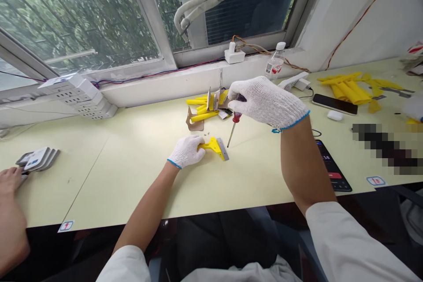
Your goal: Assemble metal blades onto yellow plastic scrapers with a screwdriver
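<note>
In a white knit glove, my left hand (187, 151) is closed around the handle of a yellow scraper (213, 145), whose grey metal blade points right over the table. My right hand (256, 100), gloved too, grips a screwdriver (235, 124) with a red handle. The shaft points down, its tip just right of the scraper's blade and apart from it. A few tiny screws (206, 134) lie behind the scraper. Farther back is a pile of yellow scraper handles (203, 116) with metal blade parts, next to a piece of brown cardboard (194, 124).
At right lie a dark phone (335, 104), a white earbud case (335, 115), yellow plastic pieces (352, 90) and a phone with a lit screen (335, 172). A bottle (275, 61) stands by the window. Stacked white boxes (79, 94) are at left, near another person's hand (9, 179).
</note>
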The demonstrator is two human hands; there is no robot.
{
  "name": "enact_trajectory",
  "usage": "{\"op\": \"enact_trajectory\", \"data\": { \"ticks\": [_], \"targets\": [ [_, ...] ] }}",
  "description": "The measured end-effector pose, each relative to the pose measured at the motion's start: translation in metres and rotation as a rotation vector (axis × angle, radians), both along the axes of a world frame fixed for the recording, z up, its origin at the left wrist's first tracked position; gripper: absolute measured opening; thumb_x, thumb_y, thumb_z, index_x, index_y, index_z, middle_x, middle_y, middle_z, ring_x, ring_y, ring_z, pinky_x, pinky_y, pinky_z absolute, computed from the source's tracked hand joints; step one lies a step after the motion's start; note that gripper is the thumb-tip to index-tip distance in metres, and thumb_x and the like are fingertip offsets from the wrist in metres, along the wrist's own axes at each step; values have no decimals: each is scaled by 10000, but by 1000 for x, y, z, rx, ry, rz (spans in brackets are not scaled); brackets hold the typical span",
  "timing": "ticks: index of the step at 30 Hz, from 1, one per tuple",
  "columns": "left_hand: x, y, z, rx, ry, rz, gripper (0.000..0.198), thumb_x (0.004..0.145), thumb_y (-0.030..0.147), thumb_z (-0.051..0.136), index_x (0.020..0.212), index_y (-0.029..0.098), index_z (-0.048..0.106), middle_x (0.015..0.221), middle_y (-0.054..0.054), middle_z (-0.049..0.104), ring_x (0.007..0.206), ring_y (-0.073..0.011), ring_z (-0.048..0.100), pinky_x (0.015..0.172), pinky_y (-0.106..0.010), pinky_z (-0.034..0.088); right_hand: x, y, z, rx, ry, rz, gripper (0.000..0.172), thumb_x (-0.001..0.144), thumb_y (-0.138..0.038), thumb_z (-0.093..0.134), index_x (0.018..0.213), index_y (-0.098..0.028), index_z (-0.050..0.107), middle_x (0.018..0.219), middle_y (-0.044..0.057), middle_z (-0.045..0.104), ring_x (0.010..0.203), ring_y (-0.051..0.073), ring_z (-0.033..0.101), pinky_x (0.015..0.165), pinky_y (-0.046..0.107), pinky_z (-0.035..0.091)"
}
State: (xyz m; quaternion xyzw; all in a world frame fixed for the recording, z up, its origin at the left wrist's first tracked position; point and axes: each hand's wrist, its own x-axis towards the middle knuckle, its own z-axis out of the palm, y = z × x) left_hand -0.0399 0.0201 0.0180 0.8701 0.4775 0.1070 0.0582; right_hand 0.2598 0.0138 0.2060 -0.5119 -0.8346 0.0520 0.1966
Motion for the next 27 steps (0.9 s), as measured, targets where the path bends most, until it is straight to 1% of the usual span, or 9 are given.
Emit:
{"op": "enact_trajectory", "data": {
  "ticks": [6, 10, 13, 15, 17, 20, 22, 25, 27],
  "targets": [
    [-16, 3, 13, -132, 0, 27, 254, 885, 234, 485, 956, 256, 728, 796, -42, 711, 735, -263, 657, 648, -379, 399, -1, -3, 3, -48, -55, -17, 205, 972, -255, 611, 1021, -154, 782, 875, 72, 752, 815, 151, 661, 806, 311, 478],
    [-23, 7, 14, -232, -74, 85, 310, 930, 245, 420, 1003, 255, 721, 836, -40, 737, 768, -257, 677, 667, -360, 447, 2, 10, -1, -117, -158, -46, 179, 942, -253, 661, 900, -154, 804, 663, 50, 643, 769, 141, 644, 851, 331, 512],
    [-25, 9, 14, -278, 31, 85, 266, 923, 277, 454, 841, 245, 705, 789, -60, 731, 715, -256, 659, 631, -359, 437, 6, 30, -11, -154, -194, -85, 207, 849, -314, 770, 708, -164, 753, 543, 35, 527, 714, 146, 615, 834, 354, 522],
    [-25, 9, 13, -234, 133, 104, 276, 916, 304, 492, 705, 236, 655, 736, -82, 702, 667, -257, 633, 616, -368, 417, 10, 41, -20, -162, -183, -122, 246, 823, -366, 787, 689, -162, 755, 525, 39, 504, 708, 158, 616, 797, 358, 520],
    [-24, 10, 12, -169, 211, 171, 299, 923, 321, 516, 668, 228, 640, 720, -99, 686, 654, -265, 630, 620, -375, 414, 15, 49, -28, -168, -171, -158, 284, 815, -406, 788, 694, -150, 774, 523, 52, 502, 732, 173, 630, 790, 361, 518],
    [-19, 9, 10, -66, 249, 265, 232, 933, 300, 531, 829, 223, 723, 793, -112, 720, 723, -286, 672, 656, -381, 445, 21, 56, -35, -182, -163, -183, 308, 802, -429, 799, 701, -138, 798, 552, 76, 535, 786, 193, 651, 812, 359, 528],
    [-12, 5, 7, 39, 217, 259, 233, 923, 269, 553, 1017, 210, 759, 906, -131, 757, 850, -317, 708, 733, -411, 491, 23, 59, -37, -194, -165, -183, 292, 793, -422, 812, 726, -138, 815, 580, 83, 563, 804, 199, 655, 820, 353, 538],
    [5, -4, 4, 142, 85, 124, 344, 923, 242, 588, 1232, 189, 730, 1162, -159, 771, 1115, -356, 702, 932, -485, 526, 25, 63, -36, -214, -171, -170, 250, 777, -381, 832, 774, -131, 837, 560, 72, 550, 792, 201, 650, 818, 354, 549],
    [18, -11, 2, 125, 12, -18, 371, 936, 254, 608, 1291, 210, 704, 1262, -143, 756, 1204, -356, 674, 1016, -513, 512, 25, 65, -36, -226, -172, -173, 221, 762, -351, 847, 772, -131, 835, 524, 61, 521, 767, 205, 650, 808, 364, 557]
  ]
}}
